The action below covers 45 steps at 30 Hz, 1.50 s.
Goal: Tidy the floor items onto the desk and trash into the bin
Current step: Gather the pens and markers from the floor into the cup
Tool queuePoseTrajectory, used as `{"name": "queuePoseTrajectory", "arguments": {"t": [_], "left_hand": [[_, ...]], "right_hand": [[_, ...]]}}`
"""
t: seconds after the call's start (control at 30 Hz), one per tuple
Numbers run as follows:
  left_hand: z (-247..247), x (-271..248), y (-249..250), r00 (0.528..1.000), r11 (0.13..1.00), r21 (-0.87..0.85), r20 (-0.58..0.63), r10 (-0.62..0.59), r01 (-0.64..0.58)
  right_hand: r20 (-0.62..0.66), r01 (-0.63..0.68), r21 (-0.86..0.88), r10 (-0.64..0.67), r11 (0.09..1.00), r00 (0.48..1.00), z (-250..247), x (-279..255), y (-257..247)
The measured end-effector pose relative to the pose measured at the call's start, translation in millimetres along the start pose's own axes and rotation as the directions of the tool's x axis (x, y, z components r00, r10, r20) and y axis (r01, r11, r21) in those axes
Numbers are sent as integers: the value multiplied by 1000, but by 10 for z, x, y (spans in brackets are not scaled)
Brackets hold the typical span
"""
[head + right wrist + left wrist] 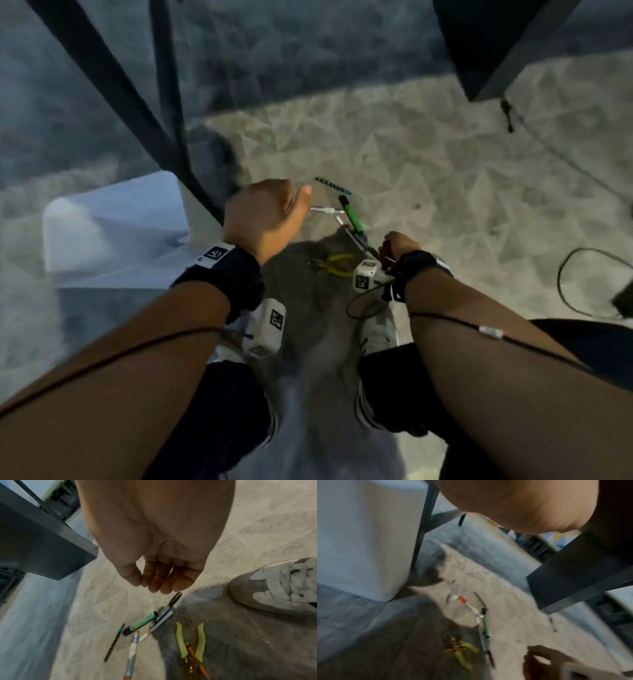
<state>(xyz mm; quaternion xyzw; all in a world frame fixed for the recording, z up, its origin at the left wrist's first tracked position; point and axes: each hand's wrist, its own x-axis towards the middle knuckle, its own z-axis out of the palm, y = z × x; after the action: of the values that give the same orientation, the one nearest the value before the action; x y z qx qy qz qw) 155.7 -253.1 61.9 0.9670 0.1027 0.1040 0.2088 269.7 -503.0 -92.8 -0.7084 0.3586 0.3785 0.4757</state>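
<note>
Several small items lie on the pale floor between my feet. Among them are a green highlighter [352,216] [142,622], yellow-handled pliers [337,265] [188,639], a white and orange pen [325,209] [465,602], a dark patterned pencil [332,185] [114,642] and a black marker [173,600]. My left hand [270,212] hovers just left of the pile, thumb out, holding nothing I can see. Just above the black marker's tip, my right hand [154,585] [399,245] hangs with loosely curled fingers and is empty.
A white bin [113,233] [363,540] stands on the floor to my left, against black desk legs [113,85]. A dark block [496,44] [42,547] juts in at the far right. A black cable [565,284] loops on the right, and my white shoe [278,586] stands beside the pliers.
</note>
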Motion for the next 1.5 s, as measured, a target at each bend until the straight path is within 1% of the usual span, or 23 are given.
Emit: {"name": "queuePoseTrajectory", "arguments": {"t": [0.07,0.13,0.23,0.27,0.33,0.37,0.53,0.6,0.67,0.7,0.77,0.83,0.9,0.97,1.03,1.1,1.17,1.23,1.33,1.37,1.4,1.47,1.5], "left_hand": [[455,41,-282,997,1000,24,81,-18,16],[819,115,-533,995,998,52,96,14,-19],[1347,300,-772,985,997,82,170,-22,8],[1510,378,-799,974,997,74,223,-40,24],[1826,542,-841,947,999,36,319,-45,36],[1991,620,-865,931,999,27,362,-52,45],[2638,873,-945,850,991,95,512,-129,93],[2815,913,-1012,795,981,181,585,-160,65],[2965,937,-1062,761,969,247,629,-163,3],[3024,937,-1085,762,965,259,632,-140,-37],[3077,929,-1081,803,959,268,589,-90,-89],[3082,905,-1056,831,956,274,552,-64,-109],[3079,857,-1043,822,950,284,566,-55,-132],[3071,804,-1066,797,949,290,598,-80,-122],[3037,746,-1101,779,948,306,614,-128,-86],[2947,681,-1119,782,953,303,597,-178,-15],[2776,607,-1116,774,961,268,593,-223,72],[2557,516,-1081,764,967,203,597,-245,151],[2080,447,-953,807,979,32,561,-186,203],[1894,456,-898,798,975,-24,579,-167,221],[1693,481,-867,769,969,-61,622,-149,238],[1216,567,-782,705,962,-74,695,-139,263],[963,597,-715,692,956,-72,706,-152,284]], "right_hand": [[17,39,-132,-37,990,999,54,61,-5],[-4,149,-268,-156,952,988,116,282,40],[-108,113,-283,-148,952,983,253,518,119],[-159,108,-378,-179,920,971,302,632,155],[-254,100,-433,-228,896,940,409,765,160],[-263,108,-468,-254,877,931,461,820,163],[-202,108,-618,-290,779,936,701,1116,160],[-179,133,-673,-335,728,925,748,1208,136],[-148,148,-710,-351,688,925,767,1305,153],[-130,153,-722,-350,674,928,777,1335,180],[-108,176,-745,-377,643,920,787,1360,249],[-96,201,-774,-426,600,900,794,1337,342],[-82,224,-801,-473,555,877,790,1285,435],[-72,244,-812,-506,531,860,772,1224,474],[-67,248,-830,-532,499,844,752,1146,455],[-35,273,-843,-553,464,833,709,1042,443],[0,323,-811,-552,488,834,672,881,402],[25,367,-736,-519,569,855,650,665,310],[98,408,-668,-469,623,878,719,302,127],[140,433,-653,-462,621,876,738,157,71],[183,458,-642,-456,615,871,766,5,8],[270,511,-628,-451,587,851,815,-345,-124],[308,539,-616,-454,575,836,814,-537,-195]]}}
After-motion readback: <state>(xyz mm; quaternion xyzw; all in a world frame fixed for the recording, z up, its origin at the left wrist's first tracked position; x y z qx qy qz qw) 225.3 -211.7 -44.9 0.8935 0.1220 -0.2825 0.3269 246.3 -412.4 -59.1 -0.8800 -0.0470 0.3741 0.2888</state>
